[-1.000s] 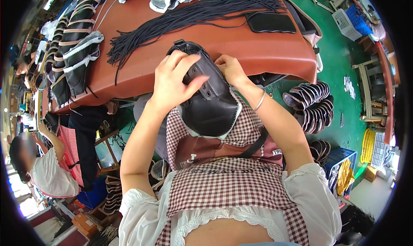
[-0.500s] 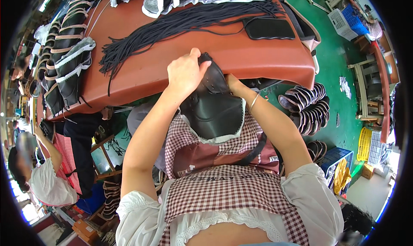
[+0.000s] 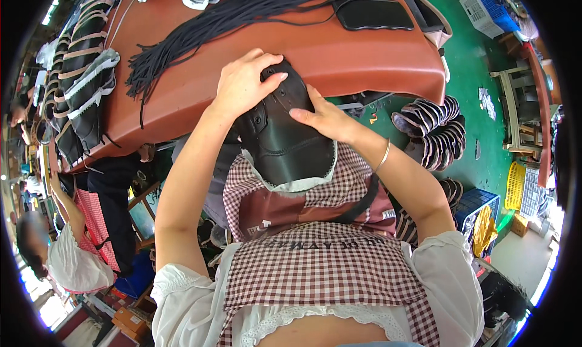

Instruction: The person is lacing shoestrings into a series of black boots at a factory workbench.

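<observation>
A black leather shoe upper (image 3: 290, 150) with lace eyelets and a pale, ragged lower edge is between my hands, its toe toward my lap. My left hand (image 3: 245, 83) grips the far end of the upper, thumb on top and fingers curled over the edge. On the opposite side, my right hand (image 3: 330, 118) holds the upper with its thumb pressed on the leather; its other fingers are partly hidden behind. Beyond the hands, a bundle of black laces (image 3: 230, 23) lies across the brown-covered table (image 3: 357, 62). A black phone-like slab (image 3: 374, 13) is beside the laces.
Stacked black uppers with tan bands (image 3: 91, 56) line the table's left side. More uppers (image 3: 433, 135) sit on the green floor at right, near a blue crate (image 3: 476, 204). Another person (image 3: 73, 256) is at the far left. A checked apron (image 3: 315, 262) covers my lap.
My right hand has come up from behind the upper, near the table edge, onto its right side, thumb on top. The upper is turned flatter, showing its eyelets. My left hand keeps its hold.
</observation>
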A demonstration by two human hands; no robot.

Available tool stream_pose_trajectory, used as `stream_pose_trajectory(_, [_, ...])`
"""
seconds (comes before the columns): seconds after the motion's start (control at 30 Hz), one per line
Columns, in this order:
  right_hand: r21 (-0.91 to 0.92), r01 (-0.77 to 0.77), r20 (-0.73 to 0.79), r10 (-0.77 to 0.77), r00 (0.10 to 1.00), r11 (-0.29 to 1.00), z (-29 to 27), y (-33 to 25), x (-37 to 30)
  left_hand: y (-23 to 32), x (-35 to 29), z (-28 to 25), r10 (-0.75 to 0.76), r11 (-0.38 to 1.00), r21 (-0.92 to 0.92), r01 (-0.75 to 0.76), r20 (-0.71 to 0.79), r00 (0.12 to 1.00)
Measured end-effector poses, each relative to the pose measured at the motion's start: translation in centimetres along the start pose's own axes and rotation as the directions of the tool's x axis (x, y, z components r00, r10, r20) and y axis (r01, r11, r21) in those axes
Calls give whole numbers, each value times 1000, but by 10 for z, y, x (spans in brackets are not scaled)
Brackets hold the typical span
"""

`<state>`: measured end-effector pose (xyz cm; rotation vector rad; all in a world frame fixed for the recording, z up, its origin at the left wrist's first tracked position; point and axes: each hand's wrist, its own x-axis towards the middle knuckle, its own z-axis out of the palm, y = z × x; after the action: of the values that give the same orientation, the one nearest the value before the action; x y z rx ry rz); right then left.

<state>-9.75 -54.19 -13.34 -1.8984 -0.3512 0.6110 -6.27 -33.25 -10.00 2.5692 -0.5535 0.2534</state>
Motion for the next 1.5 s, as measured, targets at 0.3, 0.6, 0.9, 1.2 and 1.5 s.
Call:
stream_pose_trajectory(0.3, [-9,14,37,-14,999,1000,-14,21,-17,-33,-4,-10,-92,966,-257,7,-321,943])
stream_pose_trajectory(0.6, [-487,367,-118,-476,872,793,-32,-42,-18,-69,-15,-50,-20,927,298,227,-567,824])
stream_pose_trajectory(0.9, [-450,736,212,-740,638,506,-21,-93,20,22,-112,-116,-351,936,-108,336,-197,915])
stream_pose_trajectory(1.2, [-526,324,-185,-478,859,786,-130,-46,-44,-47,-242,-115,-616,779,-74,622,-270,740])
stream_pose_trajectory(1.5, [812,464,-424,-190,886,353,-120,-19,-20,-14,-222,-62,-725,678,118,725,271,634])
